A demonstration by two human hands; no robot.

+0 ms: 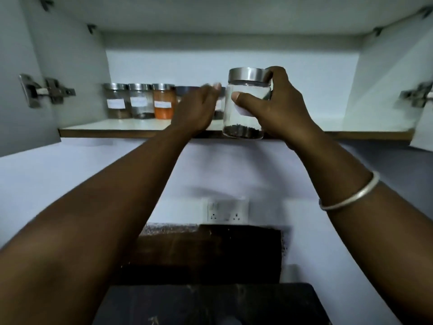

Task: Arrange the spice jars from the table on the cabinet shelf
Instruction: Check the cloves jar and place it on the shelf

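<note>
Nearest, a dark bench [210, 306] showed low in view, with a double wall socket [226, 211] above it. Both forearms reached up from there, the right wrist wearing a silver bangle [351, 195]. The right hand [278, 106] had its grip wrapped round a glass spice jar [243, 123], thumb across the front and fingers behind the steel lid [248, 75]. A little dark whole spice lay in its bottom. The jar hung at the front edge of the cabinet shelf [117, 127], near mid-length, not yet set down. The left hand [194, 111], blurred, had its grip spread and held nothing.

Along the shelf's back left stood a row: two near-empty jars [116, 102] [140, 102], an orange-powder jar [164, 102] and another jar [187, 90] partly hidden by the left hand.

The placing step looked in hand. Next the jar likely needed carrying back and lowering at the row's right end. White labels showed, but their writing was unreadable.
</note>
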